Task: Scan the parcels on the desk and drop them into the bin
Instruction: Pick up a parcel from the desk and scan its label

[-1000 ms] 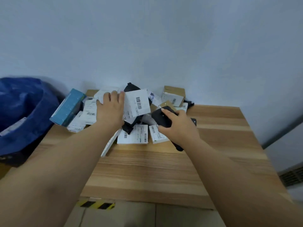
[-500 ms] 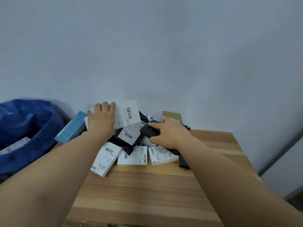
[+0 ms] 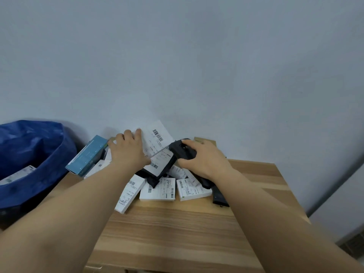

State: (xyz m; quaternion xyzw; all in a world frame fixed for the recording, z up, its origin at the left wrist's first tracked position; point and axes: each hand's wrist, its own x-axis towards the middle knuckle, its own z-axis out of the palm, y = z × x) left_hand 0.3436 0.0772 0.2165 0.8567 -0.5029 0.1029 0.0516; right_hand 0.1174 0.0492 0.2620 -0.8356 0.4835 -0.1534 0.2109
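My left hand (image 3: 129,149) grips a white parcel (image 3: 157,137) with barcode labels and holds it tilted above the pile at the back of the wooden desk (image 3: 177,233). My right hand (image 3: 202,160) grips a black handheld scanner (image 3: 182,151), whose head points left at the raised parcel. Under them lie a black parcel with a white label (image 3: 157,166) and several white labelled boxes (image 3: 158,189), (image 3: 131,192), (image 3: 192,189). A blue bag serving as the bin (image 3: 33,160) stands left of the desk, with a parcel (image 3: 16,174) inside.
A teal box (image 3: 87,155) leans at the desk's left edge next to the bin. A brown cardboard box (image 3: 204,141) sits against the wall behind my right hand. A black flat item (image 3: 218,197) lies right of the pile. The wall stands directly behind the desk.
My left hand has lifted the white parcel up off the pile. My right hand has brought the scanner left towards its label. The camera has tilted upward.
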